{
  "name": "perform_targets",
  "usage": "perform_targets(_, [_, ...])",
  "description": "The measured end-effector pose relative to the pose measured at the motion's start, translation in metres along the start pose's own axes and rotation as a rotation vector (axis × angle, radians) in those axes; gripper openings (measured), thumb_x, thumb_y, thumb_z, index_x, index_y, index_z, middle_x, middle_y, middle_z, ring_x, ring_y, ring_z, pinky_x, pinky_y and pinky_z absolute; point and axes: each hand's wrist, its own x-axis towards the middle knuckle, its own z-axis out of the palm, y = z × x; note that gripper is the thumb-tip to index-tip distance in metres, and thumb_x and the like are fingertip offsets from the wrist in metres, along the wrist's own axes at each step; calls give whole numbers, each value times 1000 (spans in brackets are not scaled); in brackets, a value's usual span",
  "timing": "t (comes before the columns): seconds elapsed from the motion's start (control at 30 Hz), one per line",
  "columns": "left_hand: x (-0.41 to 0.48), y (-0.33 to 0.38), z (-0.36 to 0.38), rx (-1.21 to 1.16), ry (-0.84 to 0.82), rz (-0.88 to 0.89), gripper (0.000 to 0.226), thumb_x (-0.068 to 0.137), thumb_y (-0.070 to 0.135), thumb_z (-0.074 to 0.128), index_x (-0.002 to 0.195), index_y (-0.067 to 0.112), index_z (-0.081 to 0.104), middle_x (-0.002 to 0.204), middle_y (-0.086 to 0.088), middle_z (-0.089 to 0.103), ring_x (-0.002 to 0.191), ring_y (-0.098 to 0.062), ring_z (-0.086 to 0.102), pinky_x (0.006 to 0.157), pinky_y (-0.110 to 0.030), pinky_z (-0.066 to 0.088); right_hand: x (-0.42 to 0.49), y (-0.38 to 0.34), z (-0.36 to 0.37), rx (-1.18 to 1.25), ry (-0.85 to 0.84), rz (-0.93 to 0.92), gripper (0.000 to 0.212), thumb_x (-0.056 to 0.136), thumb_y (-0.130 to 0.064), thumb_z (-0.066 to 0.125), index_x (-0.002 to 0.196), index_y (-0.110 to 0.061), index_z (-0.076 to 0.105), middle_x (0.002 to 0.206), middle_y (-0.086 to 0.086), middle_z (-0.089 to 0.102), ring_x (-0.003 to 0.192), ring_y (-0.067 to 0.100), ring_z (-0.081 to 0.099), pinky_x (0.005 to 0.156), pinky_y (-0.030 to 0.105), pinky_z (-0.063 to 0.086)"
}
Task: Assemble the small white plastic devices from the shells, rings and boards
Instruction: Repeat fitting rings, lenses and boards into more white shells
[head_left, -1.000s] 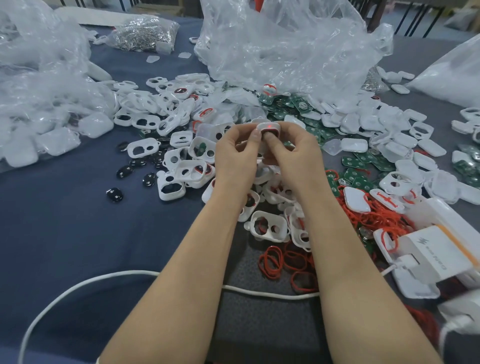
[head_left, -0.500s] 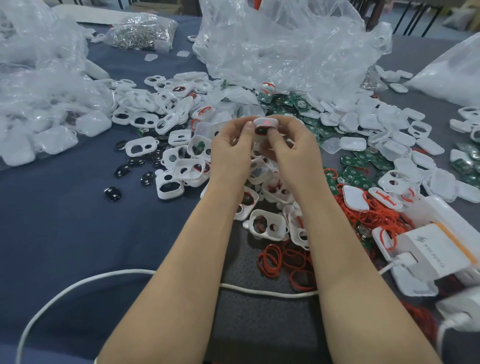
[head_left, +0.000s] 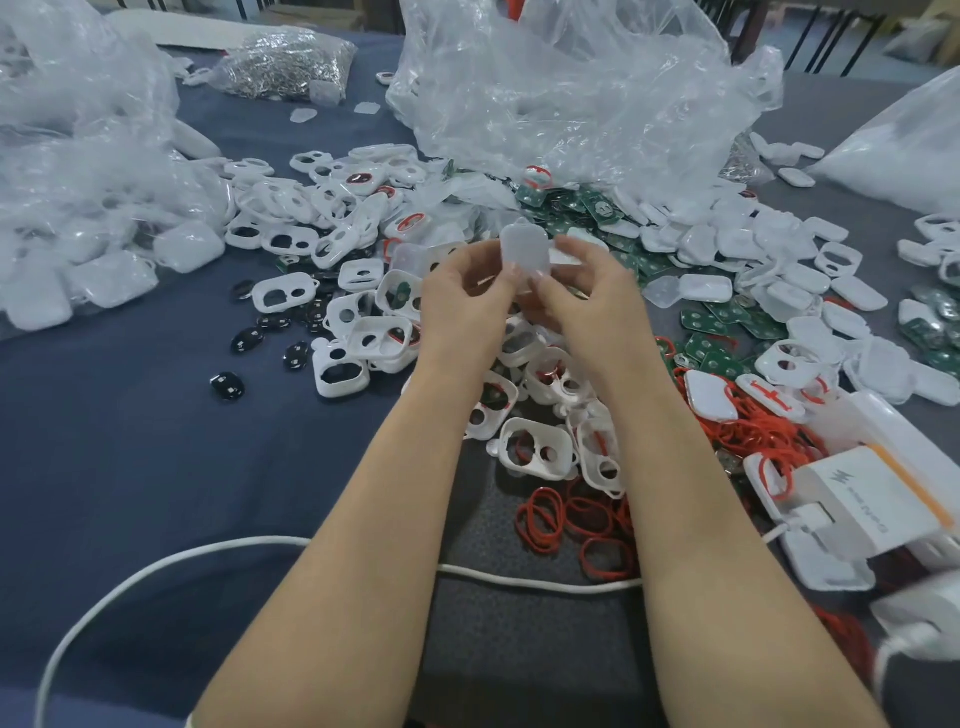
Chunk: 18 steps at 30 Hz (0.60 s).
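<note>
A small white plastic device (head_left: 524, 252) is raised above the pile at the table's middle, its plain white side facing me. My left hand (head_left: 467, 306) and my right hand (head_left: 592, 306) both pinch it by its lower edges with thumbs and fingertips. Under and around the hands lie several white shells with two holes (head_left: 535, 449). Red rings (head_left: 571, 519) are strewn at the near right. Green boards (head_left: 722, 322) lie to the right of the hands, and closed white covers (head_left: 706, 288) are heaped beyond them.
Black oval pads (head_left: 227, 386) dot the blue cloth at left. Crumpled clear bags (head_left: 571, 93) stand behind the pile, with a bag of white parts (head_left: 78, 249) at far left. A white cable (head_left: 156, 566) crosses near me. A white charger block (head_left: 872, 499) sits at right.
The device has been turned over between my fingers: its red-ringed open side showed before, and the plain white back faces me now. Both hands stay in about the same place.
</note>
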Motion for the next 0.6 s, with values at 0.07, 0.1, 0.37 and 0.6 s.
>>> perform_targets(0.07, [-1,0,0,67,-53,11,21,92,5,61,104,22,63,94,0,70,86,-13,68,70,-24,56,1,0,-2,-37,-12,2,22,88,-7,64,109,-14,60,93,4,69,88,22,70,85,43,57])
perform_targets(0.1, [-1,0,0,131,-62,22,22,92,4,59,104,23,63,90,2,70,82,-13,68,70,-26,56,1,0,-3,-72,-4,2,19,86,-8,66,102,-16,60,90,3,68,88,22,69,85,44,56])
perform_targets(0.37, [0,-1,-1,427,-26,46,24,91,3,52,90,26,55,87,-10,71,79,-28,70,80,-47,57,-1,6,6,-293,80,-84,24,82,-13,69,82,-19,46,70,-14,52,64,-1,53,59,9,41])
perform_targets(0.6, [3,-2,-1,363,12,34,14,98,24,48,92,21,60,91,-11,71,86,-30,69,83,-51,55,-2,3,2,-279,68,-81,18,82,-11,69,89,-19,53,76,-14,59,74,6,59,79,29,51])
